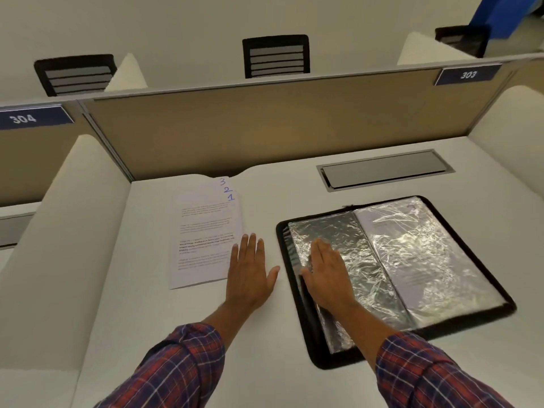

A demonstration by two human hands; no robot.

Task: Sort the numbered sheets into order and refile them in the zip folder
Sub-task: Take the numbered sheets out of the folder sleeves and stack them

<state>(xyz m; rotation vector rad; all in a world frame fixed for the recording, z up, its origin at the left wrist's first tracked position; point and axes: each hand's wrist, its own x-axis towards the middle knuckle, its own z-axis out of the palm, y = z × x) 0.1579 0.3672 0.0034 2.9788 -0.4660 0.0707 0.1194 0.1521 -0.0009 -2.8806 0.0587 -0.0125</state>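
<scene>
On our white desk (147, 319) we find the numbered sheets (203, 231) fanned at left, the open zip folder (316, 346) at right.

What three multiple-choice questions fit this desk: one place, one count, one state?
1. Where do the sheets lie? A. Left of the zip folder. B. Inside it. C. On a chair.
2. How many handwritten numbers show on them? A. One. B. Three. C. Five.
3. What is the right hand doing? A. Gripping a pen. B. Pulling the zip. C. Resting flat on the open folder's sleeve.
Answers: 1 A, the stack lies beside the folder; 2 B, 3, 2 and 1 show; 3 C, straight fingers lie on the plastic.
</scene>
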